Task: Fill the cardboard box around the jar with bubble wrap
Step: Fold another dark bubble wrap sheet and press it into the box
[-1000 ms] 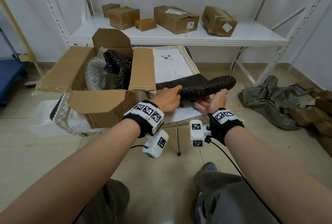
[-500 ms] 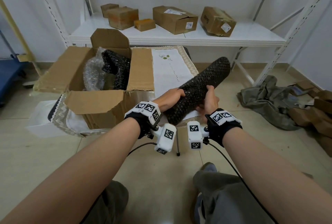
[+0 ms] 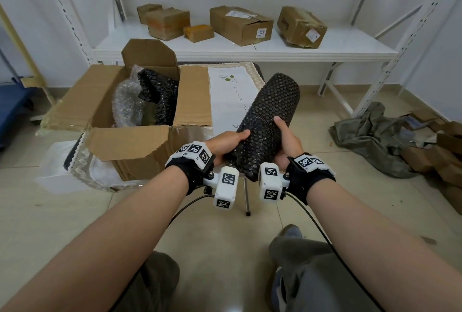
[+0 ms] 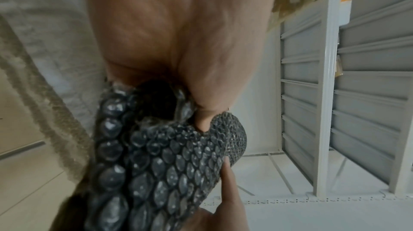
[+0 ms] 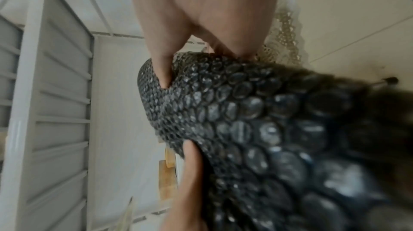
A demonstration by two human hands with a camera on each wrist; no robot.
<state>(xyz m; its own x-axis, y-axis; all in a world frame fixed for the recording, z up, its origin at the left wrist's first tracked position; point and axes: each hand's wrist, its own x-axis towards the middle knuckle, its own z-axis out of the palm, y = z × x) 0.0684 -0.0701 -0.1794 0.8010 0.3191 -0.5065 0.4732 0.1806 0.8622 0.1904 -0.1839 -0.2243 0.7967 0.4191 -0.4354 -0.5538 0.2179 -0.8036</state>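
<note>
A roll of black bubble wrap [image 3: 268, 121] [image 4: 170, 167] [image 5: 257, 128] stands tilted, its far end up and to the right, above the small table's front edge. My left hand [image 3: 228, 142] grips its lower left side and my right hand [image 3: 285, 139] grips its right side, thumb on top. The open cardboard box [image 3: 140, 144] sits to the left on the table. Inside it are a clear bubble-wrapped bundle [image 3: 126, 102] and another black piece of bubble wrap [image 3: 160, 94]. The jar itself cannot be made out.
A white embroidered cloth [image 3: 232, 94] covers the table. Behind, a white shelf [image 3: 250, 49] carries several cardboard parcels. A crumpled grey-green cloth [image 3: 370, 136] and cardboard scraps [image 3: 437, 159] lie on the floor to the right. My knees are below.
The black roll went from lying nearly flat across the table to steeply tilted, its far end swung up. Both hands drew closer together and toward me, still holding it.
</note>
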